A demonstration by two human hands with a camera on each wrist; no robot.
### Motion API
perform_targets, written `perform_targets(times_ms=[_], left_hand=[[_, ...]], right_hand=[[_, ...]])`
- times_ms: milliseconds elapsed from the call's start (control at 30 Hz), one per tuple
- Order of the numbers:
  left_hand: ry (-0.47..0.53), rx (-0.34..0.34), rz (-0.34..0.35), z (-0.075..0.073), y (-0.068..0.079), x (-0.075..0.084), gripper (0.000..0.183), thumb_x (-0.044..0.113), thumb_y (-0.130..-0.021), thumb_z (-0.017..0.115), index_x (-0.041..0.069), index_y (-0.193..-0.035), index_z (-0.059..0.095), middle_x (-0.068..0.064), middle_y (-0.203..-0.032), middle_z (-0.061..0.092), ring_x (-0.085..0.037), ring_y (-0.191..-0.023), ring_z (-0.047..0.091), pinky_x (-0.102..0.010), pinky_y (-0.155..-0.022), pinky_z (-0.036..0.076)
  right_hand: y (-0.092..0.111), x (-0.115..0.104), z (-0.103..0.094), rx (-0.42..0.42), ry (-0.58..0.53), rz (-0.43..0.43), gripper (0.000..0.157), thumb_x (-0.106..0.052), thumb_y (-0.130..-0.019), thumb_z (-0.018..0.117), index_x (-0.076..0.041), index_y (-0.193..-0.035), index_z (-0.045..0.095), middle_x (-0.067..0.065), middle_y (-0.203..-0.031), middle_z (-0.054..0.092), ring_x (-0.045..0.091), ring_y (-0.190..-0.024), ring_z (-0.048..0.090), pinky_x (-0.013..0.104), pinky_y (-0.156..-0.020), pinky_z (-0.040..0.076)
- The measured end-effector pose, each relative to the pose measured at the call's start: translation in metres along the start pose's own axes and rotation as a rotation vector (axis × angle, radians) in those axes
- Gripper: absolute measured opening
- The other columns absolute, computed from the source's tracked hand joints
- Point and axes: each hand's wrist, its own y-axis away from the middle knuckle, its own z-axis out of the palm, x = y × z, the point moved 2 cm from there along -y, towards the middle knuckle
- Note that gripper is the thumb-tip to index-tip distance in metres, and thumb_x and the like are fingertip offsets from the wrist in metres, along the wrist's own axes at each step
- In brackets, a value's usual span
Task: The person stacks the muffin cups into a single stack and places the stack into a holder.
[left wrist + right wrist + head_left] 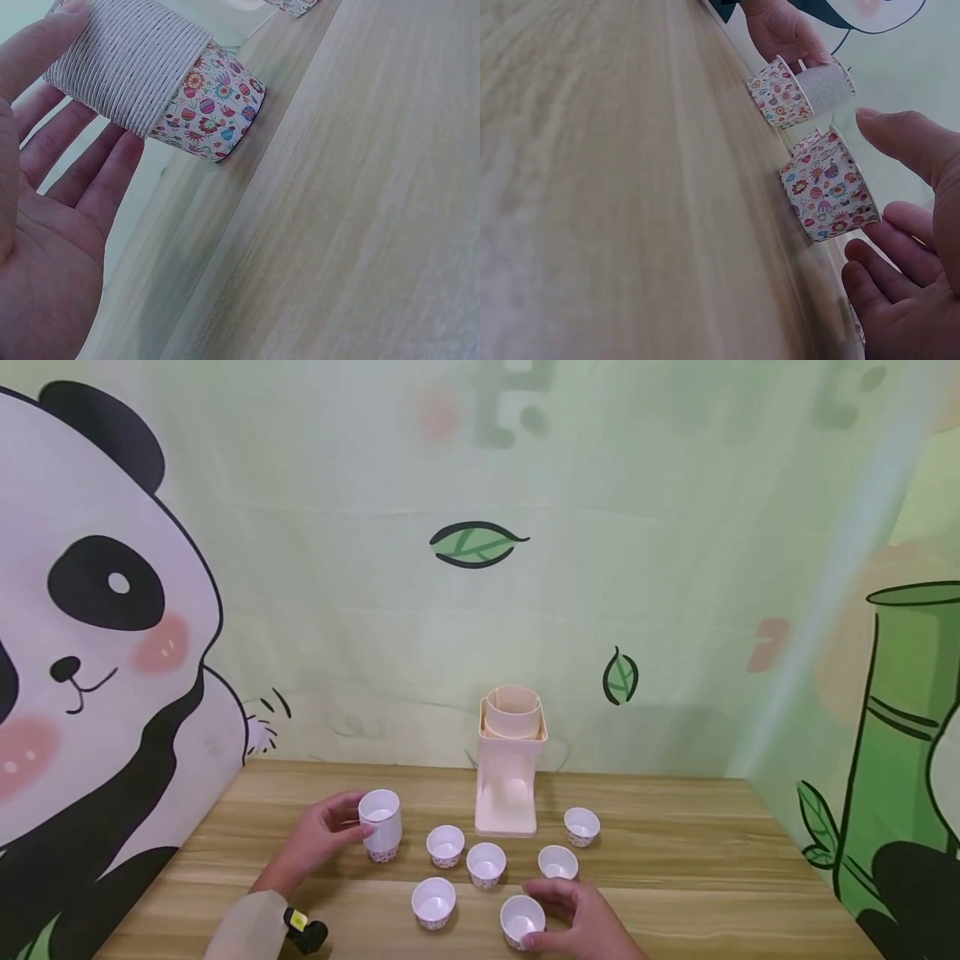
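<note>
My left hand [333,827] holds the stack [381,828], left of centre in the lower part of the head view. My thumb lies along its near side and my fingers reach behind it. The stack is nested white cups: in the left wrist view their rims make a ridged band, and flowered print shows below it on the lowest one. It stands nearly upright in the head view; whether its base touches the table [675,827] I cannot tell.

My right hand [585,922] is at the bottom of the head view, right of centre, with its fingers and thumb wide around the near cup [522,922]. In the right wrist view my thumb is clear of that cup's rim, while my fingertips come right up to its side; I cannot tell whether they touch.

Between my hands, upright and mouth up, are the left cup [446,846], the middle cup [486,865] and the front cup [433,903]. The right cup [558,862] is just beyond my right hand's fingers, and the far cup [582,827] stands behind it, towards the right. Behind the middle cup is the pink stand [506,777], with a round tube [513,713] in its top, against the green wall [360,610].
</note>
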Motion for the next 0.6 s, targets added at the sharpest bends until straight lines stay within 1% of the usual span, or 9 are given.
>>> perform_targets(times_ms=[200, 400, 433, 500, 600], left_hand=[[-0.018, 0.003, -0.014, -0.0008, 0.0005, 0.0003, 0.062, 0.023, -0.087, 0.083, 0.005, -0.141, 0.058, -0.019, -0.136, 0.066, -0.033, -0.123, 0.065, -0.023, -0.095, 0.056], [-0.008, 0.004, -0.001, 0.0002, 0.0017, 0.0005, 0.060, 0.020, -0.087, 0.082, 0.003, -0.140, 0.059, -0.021, -0.135, 0.066, -0.034, -0.123, 0.065, -0.020, -0.094, 0.055], [-0.006, 0.004, 0.004, 0.0003, 0.0016, 0.0001, 0.060, 0.019, -0.087, 0.082, 0.003, -0.140, 0.059, -0.021, -0.134, 0.066, -0.033, -0.123, 0.065, -0.020, -0.094, 0.054], [-0.006, 0.005, 0.011, 0.0004, 0.0011, -0.0009, 0.060, 0.019, -0.087, 0.082, 0.003, -0.140, 0.059, -0.021, -0.134, 0.066, -0.032, -0.122, 0.066, -0.019, -0.093, 0.054], [-0.003, 0.003, 0.013, 0.0003, 0.0002, -0.0014, 0.060, 0.019, -0.087, 0.082, 0.003, -0.140, 0.058, -0.021, -0.135, 0.066, -0.031, -0.122, 0.066, -0.019, -0.094, 0.054]], right_hand=[[0.0010, 0.0047, -0.0002, -0.026, -0.028, 0.015, 0.063, -0.015, -0.081, 0.088, 0.011, -0.131, 0.060, 0.027, -0.132, 0.066, 0.005, -0.116, 0.066, 0.013, -0.099, 0.049], [0.0008, 0.0059, -0.0006, -0.033, -0.019, 0.027, 0.064, -0.015, -0.081, 0.088, 0.010, -0.132, 0.060, 0.027, -0.132, 0.065, 0.003, -0.115, 0.065, 0.012, -0.098, 0.048], [0.0008, 0.0056, -0.0007, -0.032, -0.017, 0.031, 0.063, -0.014, -0.081, 0.088, 0.010, -0.132, 0.060, 0.026, -0.133, 0.066, 0.006, -0.116, 0.066, 0.012, -0.098, 0.048], [0.0009, 0.0049, -0.0008, -0.032, -0.010, 0.041, 0.062, -0.014, -0.080, 0.088, 0.008, -0.132, 0.061, 0.026, -0.132, 0.066, 0.007, -0.116, 0.066, 0.012, -0.097, 0.048], [0.0003, 0.0034, -0.0005, -0.032, 0.001, 0.046, 0.061, -0.014, -0.080, 0.089, 0.007, -0.131, 0.062, 0.025, -0.132, 0.067, 0.012, -0.118, 0.067, 0.012, -0.097, 0.048]])
